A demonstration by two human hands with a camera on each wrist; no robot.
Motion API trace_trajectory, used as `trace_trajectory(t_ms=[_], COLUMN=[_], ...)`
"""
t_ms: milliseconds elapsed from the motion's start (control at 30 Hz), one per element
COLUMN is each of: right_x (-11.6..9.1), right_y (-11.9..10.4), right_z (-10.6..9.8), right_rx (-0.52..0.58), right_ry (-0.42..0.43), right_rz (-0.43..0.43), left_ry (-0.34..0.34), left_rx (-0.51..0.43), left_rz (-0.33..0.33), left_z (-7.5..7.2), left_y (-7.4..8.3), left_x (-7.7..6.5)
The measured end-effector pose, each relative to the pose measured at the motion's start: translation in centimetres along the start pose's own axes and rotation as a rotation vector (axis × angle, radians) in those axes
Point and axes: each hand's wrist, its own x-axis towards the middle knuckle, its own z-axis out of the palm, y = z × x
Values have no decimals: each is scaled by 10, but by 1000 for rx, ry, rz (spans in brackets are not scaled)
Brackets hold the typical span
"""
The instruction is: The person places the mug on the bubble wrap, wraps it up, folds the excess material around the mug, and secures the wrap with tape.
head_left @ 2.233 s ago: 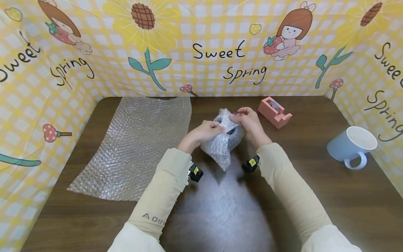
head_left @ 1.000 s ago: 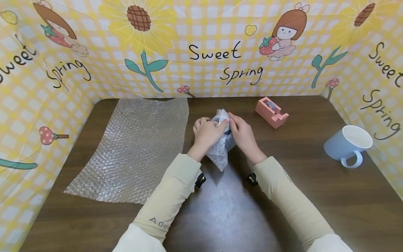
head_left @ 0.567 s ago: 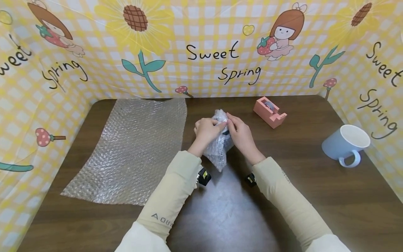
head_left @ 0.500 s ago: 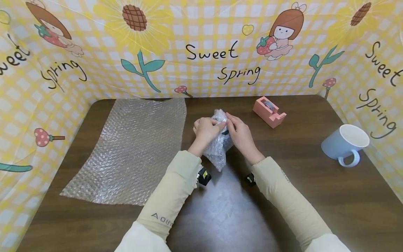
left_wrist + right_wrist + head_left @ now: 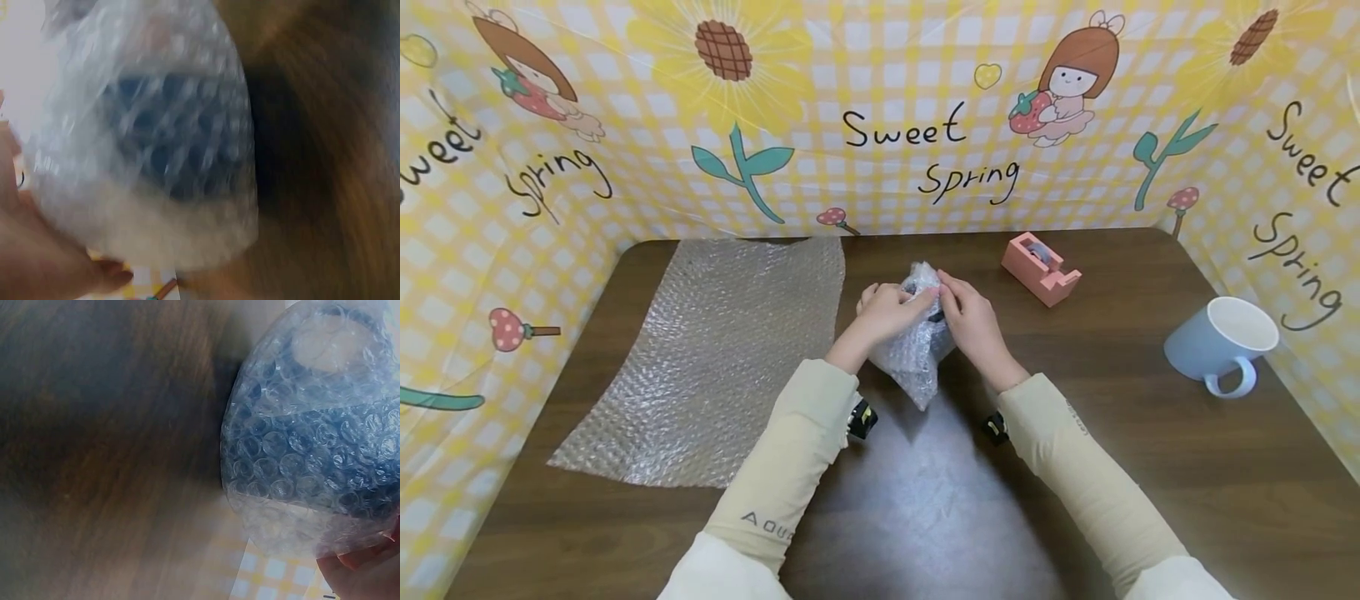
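A bundle of bubble wrap (image 5: 916,354) stands at mid-table in the head view, its loose corner pointing toward me. Something dark blue shows through the wrap (image 5: 178,134) in the left wrist view, and the same bundle (image 5: 300,444) fills the right side of the right wrist view; its kind is hidden. My left hand (image 5: 886,315) holds the wrap from the left, its thumb pressing the folded top. From the right, my right hand (image 5: 972,321) pinches the top edge, fingertips close to the left thumb. A dark gap shows between the folds just below the fingers.
A flat sheet of bubble wrap (image 5: 722,358) lies left of the bundle. Behind on the right stands a pink tape dispenser (image 5: 1041,271). A light blue mug (image 5: 1206,346) is at far right. Patterned cloth (image 5: 895,200) walls the back and sides.
The right hand has come down from a raised fold and now pinches the top near the left thumb. The left hand first closed in over the bundle, then shifted slightly left.
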Motion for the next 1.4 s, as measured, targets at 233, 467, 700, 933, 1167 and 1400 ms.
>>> trace_trajectory(t_ms=[233, 467, 700, 933, 1167, 1400], right_x=[-1, -1, 0, 1, 0, 0], right_y=[2, 1, 0, -2, -2, -2], right_z=[2, 2, 0, -3, -3, -2], right_rx=[6, 10, -17, -33, -35, -33], right_ry=[7, -4, -18, -44, -42, -43], right_rz=[-5, -8, -1, 26, 32, 31], left_ry=[-176, -103, -13, 83, -132, -162], left_rx=[-86, -135, -103, -114, -378, -440], left_rz=[18, 7, 83, 147, 100, 93], left_z=[-8, -1, 4, 2, -11, -11], left_y=[-5, -3, -8, -12, -21, -26], left_x=[-1, -2, -5, -17, -25, -25])
